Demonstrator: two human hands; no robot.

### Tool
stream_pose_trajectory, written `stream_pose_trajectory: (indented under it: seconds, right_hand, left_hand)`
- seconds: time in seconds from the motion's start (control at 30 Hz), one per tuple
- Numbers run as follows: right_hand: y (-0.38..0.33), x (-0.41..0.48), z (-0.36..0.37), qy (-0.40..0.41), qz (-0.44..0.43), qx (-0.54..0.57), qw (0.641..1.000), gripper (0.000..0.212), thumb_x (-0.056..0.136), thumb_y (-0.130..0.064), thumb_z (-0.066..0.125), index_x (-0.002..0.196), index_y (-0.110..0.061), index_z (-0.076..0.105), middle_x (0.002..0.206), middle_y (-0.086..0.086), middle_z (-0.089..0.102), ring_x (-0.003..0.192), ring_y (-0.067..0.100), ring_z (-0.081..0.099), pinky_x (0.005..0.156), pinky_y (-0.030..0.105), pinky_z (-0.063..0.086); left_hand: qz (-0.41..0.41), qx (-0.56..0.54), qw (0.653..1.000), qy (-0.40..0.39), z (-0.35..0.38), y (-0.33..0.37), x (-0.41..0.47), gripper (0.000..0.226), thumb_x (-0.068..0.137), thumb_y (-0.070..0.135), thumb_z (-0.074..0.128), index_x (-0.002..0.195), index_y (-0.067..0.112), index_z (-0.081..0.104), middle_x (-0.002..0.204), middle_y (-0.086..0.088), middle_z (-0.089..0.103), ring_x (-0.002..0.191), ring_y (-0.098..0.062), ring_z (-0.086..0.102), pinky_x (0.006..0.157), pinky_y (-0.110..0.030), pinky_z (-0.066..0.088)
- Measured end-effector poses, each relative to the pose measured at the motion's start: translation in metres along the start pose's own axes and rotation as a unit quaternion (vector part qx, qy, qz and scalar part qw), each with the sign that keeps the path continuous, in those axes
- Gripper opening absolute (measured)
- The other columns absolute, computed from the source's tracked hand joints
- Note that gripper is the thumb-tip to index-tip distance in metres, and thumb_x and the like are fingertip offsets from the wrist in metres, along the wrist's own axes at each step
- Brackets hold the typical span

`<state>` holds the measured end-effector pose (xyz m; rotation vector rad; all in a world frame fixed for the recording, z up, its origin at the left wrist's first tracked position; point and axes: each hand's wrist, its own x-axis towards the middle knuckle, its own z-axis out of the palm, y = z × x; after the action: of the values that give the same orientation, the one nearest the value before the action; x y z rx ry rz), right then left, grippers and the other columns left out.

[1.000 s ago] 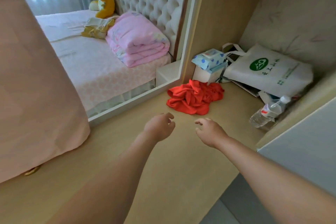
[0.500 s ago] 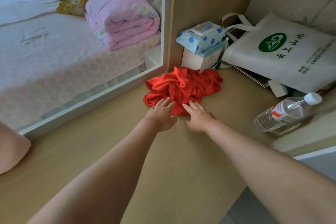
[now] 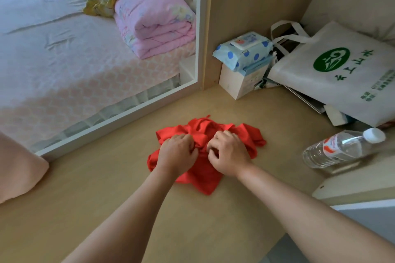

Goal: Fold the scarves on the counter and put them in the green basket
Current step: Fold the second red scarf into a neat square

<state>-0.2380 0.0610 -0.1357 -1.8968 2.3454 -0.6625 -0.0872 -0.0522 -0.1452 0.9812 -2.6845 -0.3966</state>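
A crumpled red scarf (image 3: 201, 177) lies in a heap on the light wooden counter (image 3: 128, 209). My left hand (image 3: 178, 152) rests on its left side with the fingers curled into the cloth. My right hand (image 3: 227, 153) sits on its middle, fingers pinching a fold. Both hands grip the same scarf, close together. No green basket shows in this view.
A clear plastic water bottle (image 3: 342, 148) lies on its side at the right. Behind stand a white box (image 3: 239, 83) with a blue dotted wipes pack (image 3: 243, 50) and a white tote bag (image 3: 342, 74). A mirror (image 3: 96, 49) lines the left. Pink fabric (image 3: 19, 175) hangs at far left.
Both hands reached forward onto the red scarf and closed on it. The scarf has been pulled away from the white box toward me along the counter.
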Motion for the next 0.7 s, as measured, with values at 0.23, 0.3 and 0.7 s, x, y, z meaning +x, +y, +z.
stream_pose_trajectory:
  seconds: [0.23, 0.3, 0.7]
  right_hand:
    - [0.010, -0.007, 0.011, -0.293, 0.143, 0.001, 0.945, 0.103, 0.072, -0.046, 0.067, 0.152, -0.051, 0.003, 0.163, 0.005, 0.009, 0.147, 0.030, 0.019, 0.114, 0.051, 0.030]
    - [-0.001, -0.018, 0.016, -0.297, 0.128, -0.004, 0.946, 0.104, 0.073, -0.045, 0.066, 0.154, -0.048, 0.001, 0.159, 0.004, 0.020, 0.142, 0.030, 0.026, 0.113, 0.044, 0.034]
    - [-0.184, -0.080, 0.041, -0.365, 0.073, 0.020, 0.928, 0.107, 0.080, -0.040, 0.058, 0.149, -0.046, -0.023, 0.132, 0.008, 0.042, 0.123, 0.031, 0.049, 0.101, 0.038, 0.045]
  left_hand:
    - [-0.029, 0.048, 0.971, -0.233, 0.004, -0.001, -0.006, 0.088, 0.080, 0.054, 0.064, 0.153, 0.039, 0.018, 0.157, 0.000, 0.029, 0.143, -0.027, 0.027, 0.118, -0.044, 0.018]
    - [-0.021, 0.084, 0.969, -0.231, 0.003, -0.006, -0.025, 0.074, 0.085, 0.043, 0.060, 0.150, 0.040, 0.026, 0.151, 0.001, 0.038, 0.136, -0.025, 0.036, 0.113, -0.040, 0.025]
    - [-0.133, -0.070, 0.974, -0.168, -0.072, -0.091, -0.208, 0.043, 0.087, 0.013, 0.056, 0.126, 0.029, 0.066, 0.136, 0.006, 0.059, 0.128, -0.016, 0.051, 0.106, -0.026, 0.036]
